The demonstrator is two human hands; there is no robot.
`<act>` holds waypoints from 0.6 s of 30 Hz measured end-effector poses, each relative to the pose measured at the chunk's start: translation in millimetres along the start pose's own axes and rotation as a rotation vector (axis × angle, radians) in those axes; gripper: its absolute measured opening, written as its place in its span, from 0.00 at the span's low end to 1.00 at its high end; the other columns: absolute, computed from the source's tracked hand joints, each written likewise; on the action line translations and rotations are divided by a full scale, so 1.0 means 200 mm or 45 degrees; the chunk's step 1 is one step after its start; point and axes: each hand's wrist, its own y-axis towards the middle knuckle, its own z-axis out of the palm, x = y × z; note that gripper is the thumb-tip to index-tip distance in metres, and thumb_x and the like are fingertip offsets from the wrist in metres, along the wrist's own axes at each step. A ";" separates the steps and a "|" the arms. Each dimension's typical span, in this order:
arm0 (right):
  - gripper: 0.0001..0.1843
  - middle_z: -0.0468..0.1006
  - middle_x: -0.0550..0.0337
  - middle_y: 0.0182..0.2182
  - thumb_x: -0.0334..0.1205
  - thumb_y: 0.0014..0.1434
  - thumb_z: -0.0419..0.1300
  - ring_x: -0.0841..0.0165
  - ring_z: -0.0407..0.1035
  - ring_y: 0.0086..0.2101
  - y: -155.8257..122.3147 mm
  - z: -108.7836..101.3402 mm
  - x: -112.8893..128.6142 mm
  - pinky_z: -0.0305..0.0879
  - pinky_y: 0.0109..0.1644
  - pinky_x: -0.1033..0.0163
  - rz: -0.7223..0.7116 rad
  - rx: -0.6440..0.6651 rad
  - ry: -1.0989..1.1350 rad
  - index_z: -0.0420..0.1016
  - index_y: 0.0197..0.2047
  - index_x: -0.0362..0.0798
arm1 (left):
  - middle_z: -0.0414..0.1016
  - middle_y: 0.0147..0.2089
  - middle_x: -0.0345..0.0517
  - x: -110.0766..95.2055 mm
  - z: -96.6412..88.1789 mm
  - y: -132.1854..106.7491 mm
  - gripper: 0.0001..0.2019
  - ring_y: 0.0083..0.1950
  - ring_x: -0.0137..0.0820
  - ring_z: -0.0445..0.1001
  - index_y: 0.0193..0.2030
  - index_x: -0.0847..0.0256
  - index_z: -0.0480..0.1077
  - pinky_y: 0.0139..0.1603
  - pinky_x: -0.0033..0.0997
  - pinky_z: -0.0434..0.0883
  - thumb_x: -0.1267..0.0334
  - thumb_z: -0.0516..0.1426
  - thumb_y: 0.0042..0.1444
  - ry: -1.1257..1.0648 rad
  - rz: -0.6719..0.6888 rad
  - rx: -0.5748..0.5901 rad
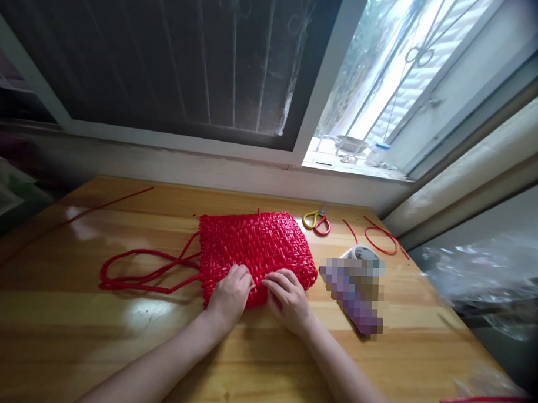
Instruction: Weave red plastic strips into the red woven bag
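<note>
A red woven bag (254, 242) lies on its side on the wooden table, its opening to the left and its rounded base to the right. Its red handles (138, 270) loop out over the tabletop on the left. Near the middle of the bag's close edge, my left hand (231, 291) is closed, with curled fingers pinching the weave. Just to its right, my right hand (289, 299) has bent fingers gripping the same edge. Whatever small strand may sit between the fingertips is too hidden to make out.
Scissors (316, 222) with yellow and red handles lie behind the bag. To the right are a roll of tape (363, 253), a blurred-out object (356, 298) and loose red cord (382, 252). Another long red strand (110, 203) lies at the left. Clear plastic (487, 268) hangs by the right edge.
</note>
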 end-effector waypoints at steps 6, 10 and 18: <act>0.18 0.73 0.57 0.42 0.26 0.51 0.53 0.63 0.62 0.43 0.00 -0.03 0.00 0.63 0.49 0.53 -0.040 0.048 0.048 0.71 0.45 0.50 | 0.68 0.35 0.46 0.01 -0.07 -0.01 0.06 0.41 0.35 0.65 0.30 0.60 0.70 0.46 0.38 0.67 0.66 0.54 0.55 0.036 0.098 -0.169; 0.19 0.73 0.57 0.41 0.26 0.52 0.52 0.63 0.63 0.42 -0.01 -0.03 -0.01 0.64 0.49 0.53 -0.050 0.060 0.056 0.71 0.45 0.51 | 0.69 0.32 0.45 0.05 -0.09 -0.03 0.07 0.39 0.34 0.66 0.34 0.60 0.72 0.47 0.39 0.67 0.67 0.52 0.56 -0.028 0.143 -0.199; 0.18 0.73 0.57 0.41 0.27 0.53 0.52 0.64 0.63 0.42 -0.01 -0.02 -0.01 0.63 0.49 0.54 -0.045 0.045 0.021 0.71 0.45 0.50 | 0.68 0.31 0.45 0.07 -0.07 -0.02 0.08 0.35 0.31 0.66 0.30 0.61 0.72 0.37 0.31 0.67 0.66 0.53 0.56 -0.221 -0.013 -0.101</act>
